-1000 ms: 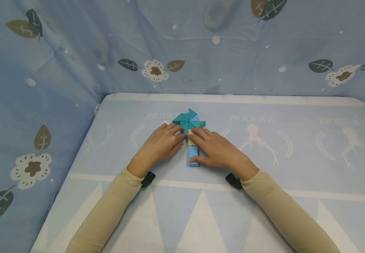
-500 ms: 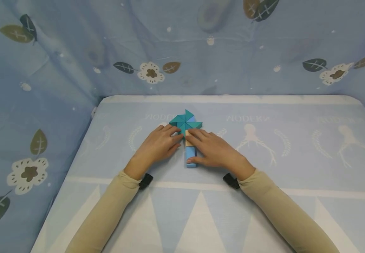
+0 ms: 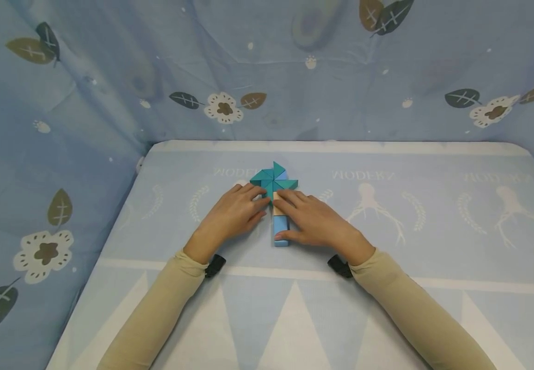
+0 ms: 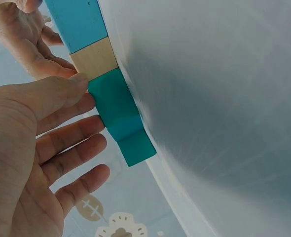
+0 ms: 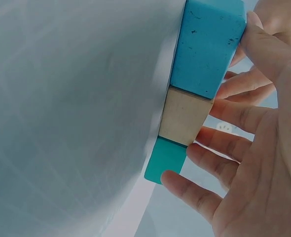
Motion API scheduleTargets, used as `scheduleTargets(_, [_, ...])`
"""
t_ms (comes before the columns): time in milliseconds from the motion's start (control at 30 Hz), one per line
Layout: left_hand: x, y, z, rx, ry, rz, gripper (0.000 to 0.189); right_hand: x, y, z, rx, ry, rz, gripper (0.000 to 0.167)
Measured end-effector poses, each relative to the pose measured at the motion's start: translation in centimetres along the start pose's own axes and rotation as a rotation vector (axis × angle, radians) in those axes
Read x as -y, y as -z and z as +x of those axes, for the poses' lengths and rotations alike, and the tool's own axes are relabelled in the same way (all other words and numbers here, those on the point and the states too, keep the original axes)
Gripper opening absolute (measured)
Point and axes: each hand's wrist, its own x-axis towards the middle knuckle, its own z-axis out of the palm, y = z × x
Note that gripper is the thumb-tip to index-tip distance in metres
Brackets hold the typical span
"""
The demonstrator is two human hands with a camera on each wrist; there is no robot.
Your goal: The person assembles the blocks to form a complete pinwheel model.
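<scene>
Teal triangular blocks (image 3: 268, 176) form a flat pinwheel on the table, with a light-blue piece at its upper right. Below it, a natural-wood block (image 5: 186, 116) and a blue block (image 5: 207, 52) line up like a stem. My left hand (image 3: 233, 211) lies left of the row, its thumb and fingertips touching the lower left of the pinwheel near the wood block. From the right, my right hand (image 3: 318, 220) rests its fingers on the wood block's edge, with its thumb against the blue block's lower end. Both hands have loosely extended fingers; they partly hide the pinwheel's lower part.
A table (image 3: 433, 169) with a pale blue-and-white printed cover lies under the blocks. Blue floral cloth (image 3: 109, 77) hangs behind it and on the left. A dark wrist-worn device (image 3: 215, 265) shows at the left cuff, another dark device (image 3: 339, 265) at the right.
</scene>
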Motion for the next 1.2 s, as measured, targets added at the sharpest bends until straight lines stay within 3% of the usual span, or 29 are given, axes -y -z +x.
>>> scheduleTargets(1200, [-0.07,0.13,-0.02,0.038,0.012,0.011,0.034,0.14,-0.05,-0.08,0.000,-0.007,0.001,0.080])
